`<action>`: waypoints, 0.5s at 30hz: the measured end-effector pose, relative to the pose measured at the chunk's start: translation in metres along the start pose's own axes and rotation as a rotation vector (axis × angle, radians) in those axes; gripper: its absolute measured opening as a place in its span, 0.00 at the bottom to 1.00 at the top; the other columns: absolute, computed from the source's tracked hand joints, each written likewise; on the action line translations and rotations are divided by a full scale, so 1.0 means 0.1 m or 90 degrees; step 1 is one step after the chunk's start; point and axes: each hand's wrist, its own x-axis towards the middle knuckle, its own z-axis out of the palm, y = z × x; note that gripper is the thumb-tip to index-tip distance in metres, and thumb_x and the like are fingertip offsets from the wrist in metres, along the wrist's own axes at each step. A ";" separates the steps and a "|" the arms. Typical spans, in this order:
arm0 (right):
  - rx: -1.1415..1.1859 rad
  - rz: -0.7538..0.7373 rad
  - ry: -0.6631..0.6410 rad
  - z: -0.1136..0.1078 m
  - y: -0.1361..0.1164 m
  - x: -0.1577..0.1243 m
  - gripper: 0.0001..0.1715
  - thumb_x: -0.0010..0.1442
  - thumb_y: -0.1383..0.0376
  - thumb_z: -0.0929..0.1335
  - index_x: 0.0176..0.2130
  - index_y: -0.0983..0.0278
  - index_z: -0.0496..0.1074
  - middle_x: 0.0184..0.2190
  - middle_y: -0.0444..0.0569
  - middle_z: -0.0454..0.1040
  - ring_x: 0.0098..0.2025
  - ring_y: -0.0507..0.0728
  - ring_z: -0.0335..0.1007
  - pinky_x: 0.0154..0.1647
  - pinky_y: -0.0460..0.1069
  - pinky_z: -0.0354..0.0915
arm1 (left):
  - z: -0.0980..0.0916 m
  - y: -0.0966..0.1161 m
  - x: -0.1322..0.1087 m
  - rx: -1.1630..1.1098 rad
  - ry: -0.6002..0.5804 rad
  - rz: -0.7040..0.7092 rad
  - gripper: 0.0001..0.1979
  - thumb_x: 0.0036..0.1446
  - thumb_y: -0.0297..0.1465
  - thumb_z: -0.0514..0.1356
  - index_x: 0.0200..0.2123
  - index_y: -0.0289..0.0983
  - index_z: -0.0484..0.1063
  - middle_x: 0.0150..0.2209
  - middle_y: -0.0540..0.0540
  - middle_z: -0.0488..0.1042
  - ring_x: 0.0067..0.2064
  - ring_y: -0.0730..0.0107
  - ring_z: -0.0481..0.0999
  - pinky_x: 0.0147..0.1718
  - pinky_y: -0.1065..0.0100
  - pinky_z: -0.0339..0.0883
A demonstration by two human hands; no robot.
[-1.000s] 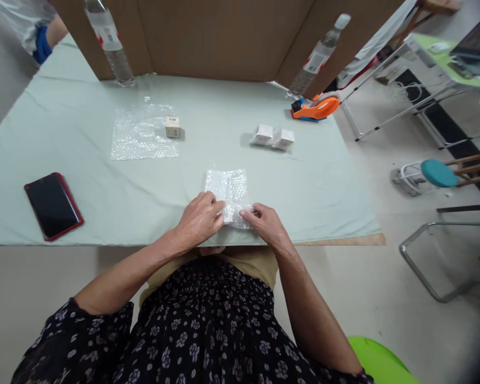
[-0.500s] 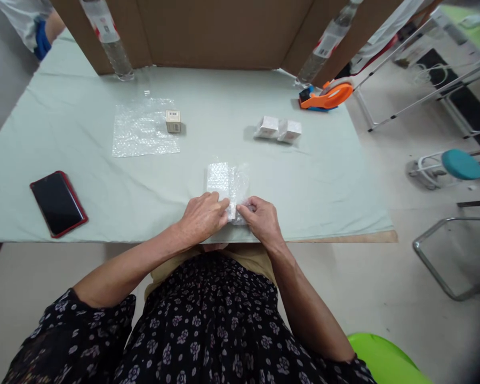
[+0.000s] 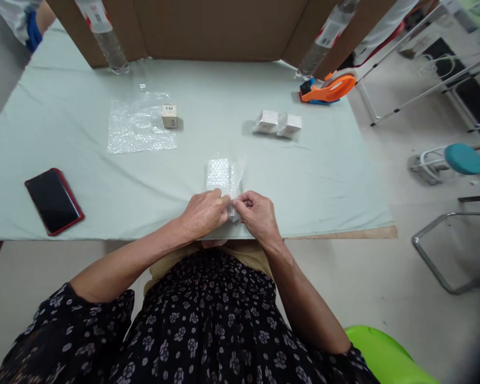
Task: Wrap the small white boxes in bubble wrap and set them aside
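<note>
A piece of bubble wrap (image 3: 218,172) lies at the table's near edge, folded around something mostly hidden beneath my fingers. My left hand (image 3: 208,210) presses down on its left part with the fingers curled. With thumb and index finger pinched, my right hand (image 3: 256,213) grips the wrap's right flap, which stands up partly folded over. Farther left, a small beige box (image 3: 169,116) rests on the right edge of a flat bubble wrap sheet (image 3: 134,125). Two small white boxes in clear wrapping (image 3: 278,124) sit side by side to the right.
An orange tape dispenser (image 3: 330,89) stands at the back right. Two water bottles (image 3: 111,48) lean by the cardboard panel (image 3: 220,32) at the back. A phone in a red case (image 3: 54,201) lies on the left. A green stool (image 3: 384,354) is at my right.
My right hand has shifted slightly left, bringing the wrap's right flap up and over toward my left hand. My left hand stays on the wrap. The camera view has shifted a little.
</note>
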 end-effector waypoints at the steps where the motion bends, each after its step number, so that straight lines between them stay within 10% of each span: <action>1: 0.004 -0.002 -0.001 0.00 0.00 -0.01 0.12 0.53 0.57 0.69 0.27 0.63 0.70 0.19 0.43 0.70 0.21 0.50 0.63 0.21 0.45 0.59 | 0.00 0.00 0.00 -0.003 -0.005 -0.006 0.13 0.65 0.31 0.53 0.45 0.36 0.75 0.41 0.40 0.75 0.40 0.60 0.76 0.33 0.65 0.64; 15: 0.026 -0.069 -0.232 -0.24 -0.02 -0.03 0.17 0.58 0.60 0.68 0.44 0.64 0.79 0.32 0.47 0.79 0.31 0.53 0.70 0.35 0.49 0.67 | 0.10 -0.01 0.02 -0.083 0.037 -0.009 0.10 0.62 0.28 0.54 0.41 0.35 0.75 0.38 0.41 0.74 0.37 0.62 0.74 0.35 0.64 0.67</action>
